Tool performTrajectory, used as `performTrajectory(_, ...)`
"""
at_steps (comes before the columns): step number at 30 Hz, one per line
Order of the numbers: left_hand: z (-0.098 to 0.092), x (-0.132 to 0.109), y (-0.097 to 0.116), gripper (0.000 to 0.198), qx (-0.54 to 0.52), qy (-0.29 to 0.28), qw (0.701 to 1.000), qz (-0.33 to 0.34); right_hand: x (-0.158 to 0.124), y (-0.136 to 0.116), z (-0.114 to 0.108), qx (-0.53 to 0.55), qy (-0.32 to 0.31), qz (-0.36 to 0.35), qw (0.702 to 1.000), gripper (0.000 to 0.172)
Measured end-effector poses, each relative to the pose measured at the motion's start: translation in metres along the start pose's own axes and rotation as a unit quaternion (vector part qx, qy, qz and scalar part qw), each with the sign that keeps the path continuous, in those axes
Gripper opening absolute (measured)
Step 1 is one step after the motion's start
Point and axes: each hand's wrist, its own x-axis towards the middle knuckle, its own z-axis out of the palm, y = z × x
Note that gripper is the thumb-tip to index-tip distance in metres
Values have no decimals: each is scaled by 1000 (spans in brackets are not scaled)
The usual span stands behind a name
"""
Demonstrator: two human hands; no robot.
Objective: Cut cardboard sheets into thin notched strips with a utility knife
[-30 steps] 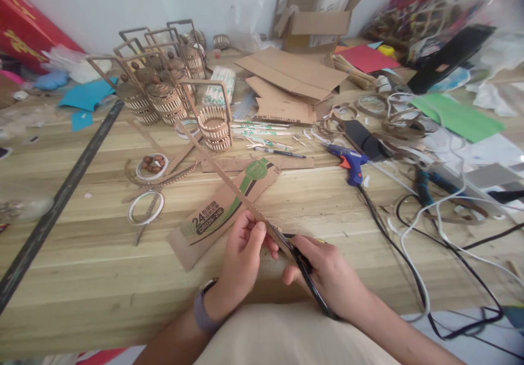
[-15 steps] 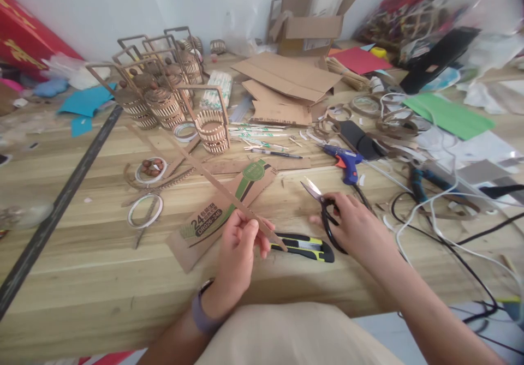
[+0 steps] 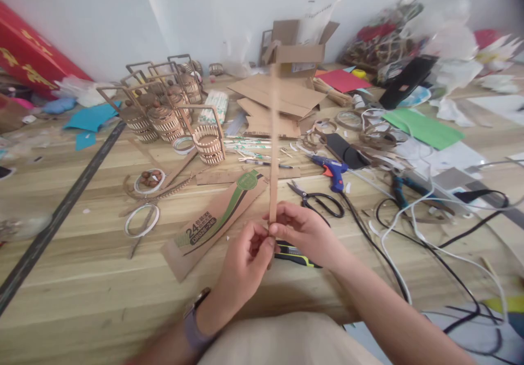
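A long thin cardboard strip (image 3: pixel 274 174) points away from me, its far end blurred. Near its lower end, my left hand (image 3: pixel 250 258) pinches it between thumb and fingers. My right hand (image 3: pixel 303 231) grips the same strip just above, thumb and fingertips closed on it. Both hands touch or nearly touch each other. Under them lies a black and yellow utility knife (image 3: pixel 298 257), partly covered by my right hand. Black-handled scissors (image 3: pixel 323 201) rest on the table beyond the right hand. To the left is a printed cardboard piece (image 3: pixel 216 223).
Small stick buckets (image 3: pixel 208 145) with tall handles stand at the back left. A blue glue gun (image 3: pixel 333 169) lies right of centre, with cables (image 3: pixel 387 239) trailing nearby. Tape rolls (image 3: pixel 142 220) are at left; flat cardboard (image 3: pixel 278 95) and an open box (image 3: pixel 301 48) lie behind.
My right hand has let go of the scissors, which now lie on the table, and has moved left onto the strip. The strip has swung from slanting left to pointing straight away.
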Motion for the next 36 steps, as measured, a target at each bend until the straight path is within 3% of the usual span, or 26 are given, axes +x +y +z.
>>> performTrajectory(3, -7, 2, -1, 32, 18, -22, 999, -33, 12, 10, 2, 189, -40, 24, 981, 30)
performTrajectory(8, -20, 13, -7, 50, -47, -148, 978, -137, 21, 25, -6, 227, -81, 44, 969, 42)
performTrajectory(12, -20, 23, -16, 46, -44, -115, 984, -125, 20, 30, -3, 241, -54, 54, 968, 44)
performTrajectory(16, -21, 28, -23, 48, -36, -92, 986, -134, 22, 36, 0, 228, 3, 57, 972, 36)
performTrajectory(22, -26, 22, -23, 52, -117, -141, 967, -177, 23, 38, -1, 223, 74, 85, 968, 31)
performTrajectory(30, -29, 21, -25, 42, -214, -164, 925, -266, 23, 27, -4, 244, 80, 109, 960, 39)
performTrajectory(33, -30, 22, -25, 40, -222, -158, 923, -272, 22, 29, -3, 179, 80, 106, 975, 44)
performTrajectory(36, -32, 24, -24, 39, -202, -146, 937, -244, 19, 31, -1, 36, 126, 88, 987, 39)
